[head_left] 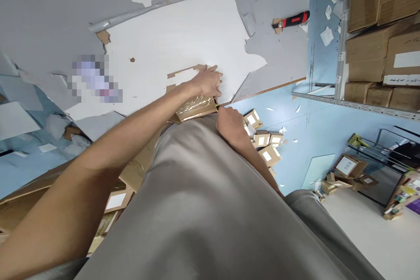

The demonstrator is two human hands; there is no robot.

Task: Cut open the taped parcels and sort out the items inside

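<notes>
A small cardboard box [197, 106] with shiny clear tape lies at the near edge of the worktable, against my grey clothing. My left hand [207, 82] grips it from above, fingers bent over its far right part. Close by, at the box's right end, my right hand [231, 123] is closed around a thin tool with a yellow part [217, 107]. Most of that tool is hidden in the fist, so its kind is unclear. Under the box spreads a torn white sheet [177, 26] on the grey tabletop.
A red and black utility knife [295, 19] lies at the table's right side. Small labelled boxes [269, 154] are piled on the blue floor to the right. Larger cartons [365, 52] fill a metal rack [341, 52]. More boxes [116, 200] stand below my left arm.
</notes>
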